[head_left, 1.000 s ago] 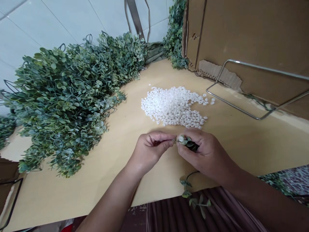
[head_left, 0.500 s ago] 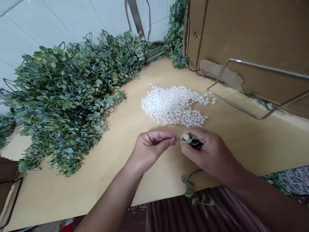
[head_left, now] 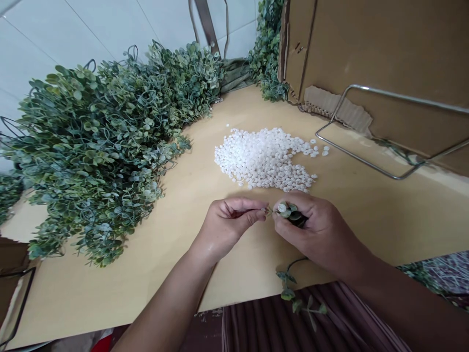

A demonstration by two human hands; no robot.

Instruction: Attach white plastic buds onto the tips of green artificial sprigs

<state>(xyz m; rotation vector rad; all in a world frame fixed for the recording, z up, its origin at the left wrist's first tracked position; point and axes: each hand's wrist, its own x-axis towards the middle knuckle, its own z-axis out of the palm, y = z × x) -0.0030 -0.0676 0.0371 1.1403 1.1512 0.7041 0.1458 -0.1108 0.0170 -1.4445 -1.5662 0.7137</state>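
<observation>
Both hands are close together just in front of a heap of small white plastic rings [head_left: 256,159]. My right hand [head_left: 311,225] is closed round an artificial leaf sprig [head_left: 292,213], and a white piece shows among its leaves near the thumb. From below that hand the sprig's leafy stem [head_left: 287,293] hangs over the table's front edge. With thumb and forefinger pinched, my left hand [head_left: 230,225] grips the thin tip of the same sprig. Exactly what lies between the left fingertips is too small to make out.
A big pile of artificial greenery [head_left: 102,156] fills the left of the tan table [head_left: 164,274]. At the right stands a cardboard box [head_left: 384,54], with a bent metal wire frame [head_left: 366,161] before it. More greenery [head_left: 269,54] hangs at the back by the tiled wall [head_left: 110,24].
Hardly anything differs. Both hands keep their hold on the sprig, and the view has shifted very slightly.
</observation>
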